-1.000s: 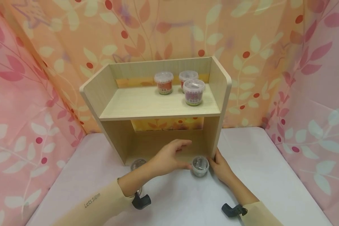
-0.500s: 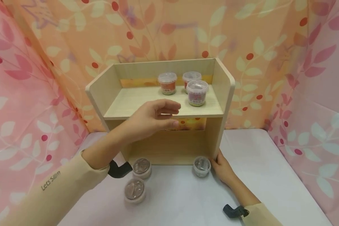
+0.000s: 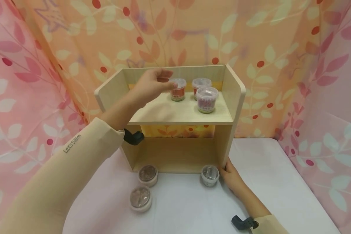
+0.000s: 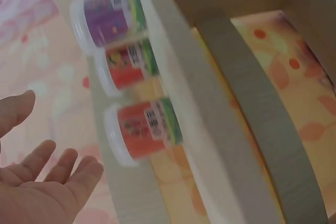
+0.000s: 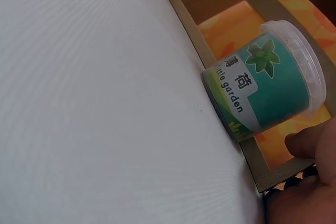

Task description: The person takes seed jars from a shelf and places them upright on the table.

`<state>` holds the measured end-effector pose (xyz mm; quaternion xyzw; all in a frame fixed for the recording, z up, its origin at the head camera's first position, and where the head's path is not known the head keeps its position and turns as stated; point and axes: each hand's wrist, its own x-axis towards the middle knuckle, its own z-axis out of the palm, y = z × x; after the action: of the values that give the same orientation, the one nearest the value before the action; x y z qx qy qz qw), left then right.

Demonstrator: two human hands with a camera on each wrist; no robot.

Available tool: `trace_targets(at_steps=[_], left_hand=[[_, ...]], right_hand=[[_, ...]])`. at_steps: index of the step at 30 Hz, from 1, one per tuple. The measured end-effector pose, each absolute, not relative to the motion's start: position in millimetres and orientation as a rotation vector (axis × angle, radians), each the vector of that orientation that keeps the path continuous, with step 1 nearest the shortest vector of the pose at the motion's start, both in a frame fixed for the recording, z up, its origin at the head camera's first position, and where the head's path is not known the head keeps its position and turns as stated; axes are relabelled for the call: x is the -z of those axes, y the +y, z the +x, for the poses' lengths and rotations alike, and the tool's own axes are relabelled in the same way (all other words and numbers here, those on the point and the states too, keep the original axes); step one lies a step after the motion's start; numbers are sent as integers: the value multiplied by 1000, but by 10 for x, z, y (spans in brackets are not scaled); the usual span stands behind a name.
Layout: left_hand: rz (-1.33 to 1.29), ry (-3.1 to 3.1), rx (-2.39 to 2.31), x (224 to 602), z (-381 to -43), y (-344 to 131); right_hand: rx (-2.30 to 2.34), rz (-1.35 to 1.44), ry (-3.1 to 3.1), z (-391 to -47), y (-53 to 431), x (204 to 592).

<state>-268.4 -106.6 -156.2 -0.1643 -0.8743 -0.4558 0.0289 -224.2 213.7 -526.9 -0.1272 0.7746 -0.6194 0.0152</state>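
Note:
My left hand (image 3: 153, 85) is raised over the upper board of a small wooden shelf (image 3: 152, 112), with its fingers loosely bent and nothing in them. It overlaps a red-labelled lidded plastic tub (image 3: 178, 92) in the head view; the left wrist view shows a gap between the fingers (image 4: 84, 177) and that tub (image 4: 144, 129). A second red tub (image 3: 197, 83) and a purple tub (image 3: 206, 102) stand to the right. Low down, my right hand (image 3: 233, 178) grips the front edge of the shelf's right side panel. Beside its thumb stands a green-labelled tub (image 5: 273, 85).
Two lidded tubs with dark brown tops (image 3: 147, 175) stand on the white tabletop (image 3: 181, 208), front left of the shelf. The lower compartment (image 3: 175, 152) has an open front. Patterned curtains (image 3: 251, 39) hang behind and at both sides.
My left hand has moved up from beside the green-labelled tub to the upper board, carrying nothing. My right hand stays on the side panel.

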Motion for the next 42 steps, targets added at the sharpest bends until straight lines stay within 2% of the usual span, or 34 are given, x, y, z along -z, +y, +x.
trace_targets(at_steps=[11,22,33,42], left_hand=[[-425,-2918,1316,1485,-3125,-1061],[-400,-2960,1256,1571,-3338,-958],[-375,-2960,1207,1552,-3350,-919],[-352,-2891,1287,1488,-3166,-999]], right_hand=[[1930,-370,2381,-2228,2140,5240],[1913,-389,2388,-2237,2163,5272],[1885,-383,2409,-2256,2156,5286],[1892,-382,2409,-2227,2142,5250]])
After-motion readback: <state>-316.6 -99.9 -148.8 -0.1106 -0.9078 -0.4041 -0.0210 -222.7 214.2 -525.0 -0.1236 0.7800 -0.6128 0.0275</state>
